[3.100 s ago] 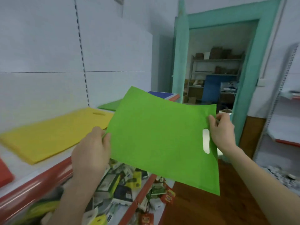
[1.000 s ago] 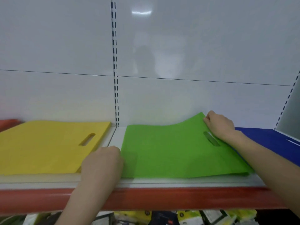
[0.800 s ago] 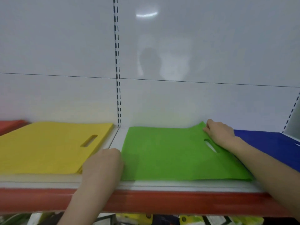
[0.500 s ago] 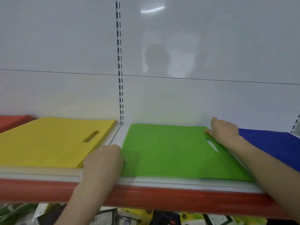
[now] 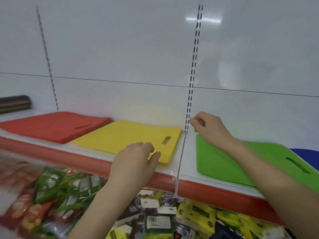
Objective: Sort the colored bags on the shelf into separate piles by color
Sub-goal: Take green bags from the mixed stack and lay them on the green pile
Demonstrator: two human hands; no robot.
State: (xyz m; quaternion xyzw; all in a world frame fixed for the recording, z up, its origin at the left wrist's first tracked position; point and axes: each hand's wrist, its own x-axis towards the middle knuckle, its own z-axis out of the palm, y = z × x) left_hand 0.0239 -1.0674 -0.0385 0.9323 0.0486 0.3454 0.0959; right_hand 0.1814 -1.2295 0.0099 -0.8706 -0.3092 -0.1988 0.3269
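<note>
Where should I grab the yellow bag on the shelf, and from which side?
The yellow bag lies flat with the wall behind and the red bags close on its left. Pinch its front right corner, by the handle slot, coming from the shelf's front lip; bare shelf beside it leaves room, and the left hand is right there.

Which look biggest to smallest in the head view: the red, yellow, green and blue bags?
1. green bags, nearest, partly behind an arm
2. yellow bags
3. red bags, farther off, so close to yellow
4. blue bags, mostly out of frame
</note>
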